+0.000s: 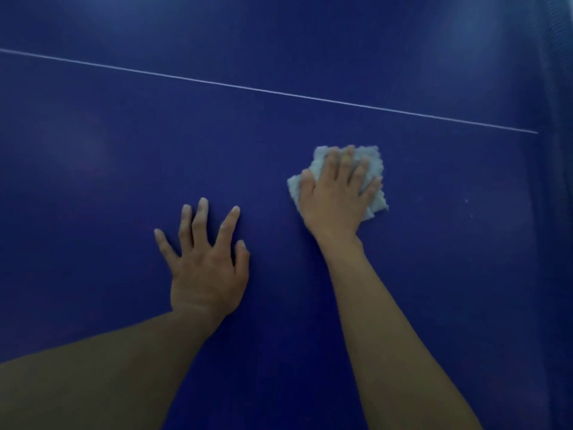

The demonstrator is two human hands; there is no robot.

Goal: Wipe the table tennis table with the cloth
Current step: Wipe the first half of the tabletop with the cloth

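The dark blue table tennis table [108,166] fills the whole view. A small pale cloth [373,161] lies flat on it right of centre. My right hand [336,193] presses down on the cloth with straight, spread fingers and covers most of it. My left hand [206,262] rests flat on the bare table to the left of the cloth, fingers spread, holding nothing.
A thin white line [279,93] crosses the table beyond the hands, sloping down to the right. The dark net [558,88] runs along the right edge. A few tiny white specks [466,200] lie on the table right of the cloth.
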